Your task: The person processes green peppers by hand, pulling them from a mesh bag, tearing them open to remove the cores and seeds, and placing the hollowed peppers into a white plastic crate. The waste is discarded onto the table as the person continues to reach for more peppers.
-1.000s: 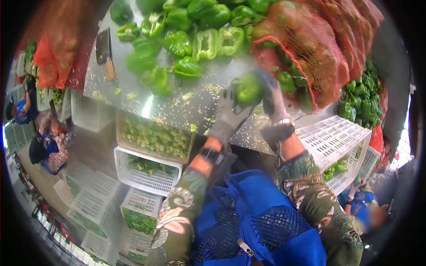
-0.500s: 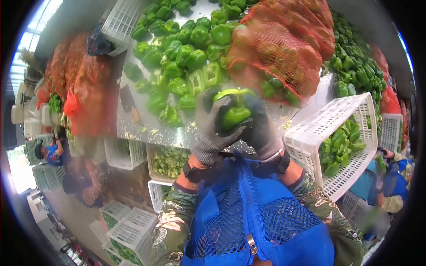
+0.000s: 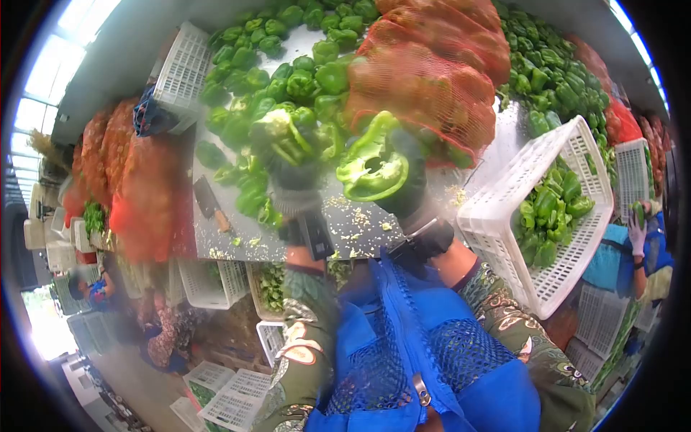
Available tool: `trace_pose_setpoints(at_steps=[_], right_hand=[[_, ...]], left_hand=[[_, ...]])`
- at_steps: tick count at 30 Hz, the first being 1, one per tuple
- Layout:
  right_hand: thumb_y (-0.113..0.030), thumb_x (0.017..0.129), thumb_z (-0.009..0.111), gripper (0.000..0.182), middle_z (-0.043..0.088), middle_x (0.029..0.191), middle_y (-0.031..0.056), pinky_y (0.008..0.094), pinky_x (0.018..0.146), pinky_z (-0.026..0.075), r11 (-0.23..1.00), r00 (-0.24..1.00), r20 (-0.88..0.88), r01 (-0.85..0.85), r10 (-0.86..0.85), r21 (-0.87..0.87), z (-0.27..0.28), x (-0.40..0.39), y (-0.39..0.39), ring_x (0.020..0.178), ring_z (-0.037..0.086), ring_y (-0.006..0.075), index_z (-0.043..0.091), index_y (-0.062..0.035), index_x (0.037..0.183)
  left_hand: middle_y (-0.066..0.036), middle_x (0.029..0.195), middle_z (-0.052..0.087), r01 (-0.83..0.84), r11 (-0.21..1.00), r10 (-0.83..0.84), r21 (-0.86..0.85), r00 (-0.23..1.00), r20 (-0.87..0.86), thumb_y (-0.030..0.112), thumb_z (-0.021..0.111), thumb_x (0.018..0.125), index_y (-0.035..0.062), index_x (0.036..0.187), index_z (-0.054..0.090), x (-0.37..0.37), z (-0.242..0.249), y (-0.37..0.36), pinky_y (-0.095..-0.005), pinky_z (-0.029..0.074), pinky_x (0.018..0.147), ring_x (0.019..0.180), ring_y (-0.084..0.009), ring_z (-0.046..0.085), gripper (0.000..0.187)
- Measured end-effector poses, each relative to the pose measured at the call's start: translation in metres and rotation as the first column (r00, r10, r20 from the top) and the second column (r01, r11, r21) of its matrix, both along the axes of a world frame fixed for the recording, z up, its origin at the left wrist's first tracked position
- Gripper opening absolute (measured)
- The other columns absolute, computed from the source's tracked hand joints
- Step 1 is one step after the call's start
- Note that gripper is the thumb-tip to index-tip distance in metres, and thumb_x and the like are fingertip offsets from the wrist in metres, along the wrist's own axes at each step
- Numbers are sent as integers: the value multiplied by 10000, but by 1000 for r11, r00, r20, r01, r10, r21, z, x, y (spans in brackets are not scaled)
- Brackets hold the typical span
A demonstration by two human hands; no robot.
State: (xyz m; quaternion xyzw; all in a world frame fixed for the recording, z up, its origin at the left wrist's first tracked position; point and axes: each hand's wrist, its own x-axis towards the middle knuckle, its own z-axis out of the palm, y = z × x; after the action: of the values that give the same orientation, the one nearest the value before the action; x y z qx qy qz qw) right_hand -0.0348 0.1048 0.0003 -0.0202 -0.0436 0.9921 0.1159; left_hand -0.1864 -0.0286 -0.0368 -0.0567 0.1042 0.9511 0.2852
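Note:
My left hand (image 3: 294,169), in a dark glove and smeared by motion, is closed around a piece of green bell pepper (image 3: 282,133) with pale flesh showing. My gloved right hand (image 3: 409,176) grips an opened green bell pepper half (image 3: 374,162), its hollow inside and pale seeds turned toward me. Both hands are apart, above the metal table (image 3: 288,248). Behind them lie several whole and cut green bell peppers (image 3: 301,85). A knife (image 3: 210,204) with a wooden handle rests on the table to the left of my left hand.
A red mesh sack (image 3: 425,79) of peppers lies on the table behind my right hand. To the right, a tilted white crate (image 3: 497,209) holds green pepper pieces (image 3: 551,216). Another white crate (image 3: 216,281) stands below the table's front edge. Co-workers are at both sides.
My hands were together around one green bell pepper. They have moved apart, each with a piece, and the pepper's seedy inside now shows. The left hand has gone left.

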Motion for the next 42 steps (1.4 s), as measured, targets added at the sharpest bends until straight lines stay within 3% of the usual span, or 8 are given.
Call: trace_pose_setpoints(at_steps=[4,9,17,25,28,31,34,42], right_hand=[[-487,876,599,597,587,1206,193,504,976,469,998,996,-84,-20,26,63,29,29,30,1106,585,330,520,-37,1260],[-565,875,552,685,600,1185,219,516,961,477,986,998,-44,-43,50,159,13,52,42,1073,608,341,510,-11,1275],[-467,914,526,579,592,1176,163,456,940,479,976,946,311,24,-92,216,-25,80,35,1060,593,308,499,-29,1292],[-330,989,475,349,633,1088,72,335,930,480,488,917,120,90,-382,868,-41,76,24,1026,602,182,571,-51,1175],[-286,972,474,317,615,1044,99,336,885,480,380,950,82,41,-300,924,-12,77,14,981,594,207,564,-32,1138],[-222,932,492,281,592,1019,135,351,837,476,421,949,191,-70,-252,904,-11,73,16,937,581,250,555,-14,1109],[-135,839,527,302,583,1014,174,401,853,459,-428,808,-320,94,-494,899,-23,59,16,952,569,339,551,-12,1114],[-194,911,545,249,608,972,133,356,798,507,-322,816,-281,125,-505,939,-32,36,11,869,611,281,577,-22,1088]], left_hand=[[-133,1060,615,-887,203,-523,-414,259,-812,257,570,928,53,1184,537,47,41,-36,-380,481,922,1015,-231,599,329],[-185,1030,653,1,450,-606,-893,734,-305,231,651,869,43,1100,620,74,24,-51,-361,517,810,1006,-282,616,299],[-184,1168,596,-425,-239,-920,-873,387,63,367,682,777,154,1194,557,90,-215,-19,-447,465,903,1063,-382,581,485],[-155,1137,611,-409,544,-768,-733,110,-631,80,603,868,52,1235,571,133,74,14,-326,504,797,953,-252,634,369],[-171,1143,613,-615,371,-877,-696,15,-481,72,633,841,94,1354,450,145,56,27,-351,522,808,983,-260,661,545],[-169,1083,636,-392,313,-842,-865,305,-444,84,658,817,83,1317,462,154,54,23,-358,526,791,938,-280,669,537],[-154,981,657,-517,328,-745,-791,373,-553,89,665,806,57,1182,539,160,28,25,-352,524,775,895,-292,668,399],[-35,875,646,222,667,-526,-711,817,-238,1,614,855,19,1062,614,150,58,-38,-209,485,635,711,-114,598,208]])
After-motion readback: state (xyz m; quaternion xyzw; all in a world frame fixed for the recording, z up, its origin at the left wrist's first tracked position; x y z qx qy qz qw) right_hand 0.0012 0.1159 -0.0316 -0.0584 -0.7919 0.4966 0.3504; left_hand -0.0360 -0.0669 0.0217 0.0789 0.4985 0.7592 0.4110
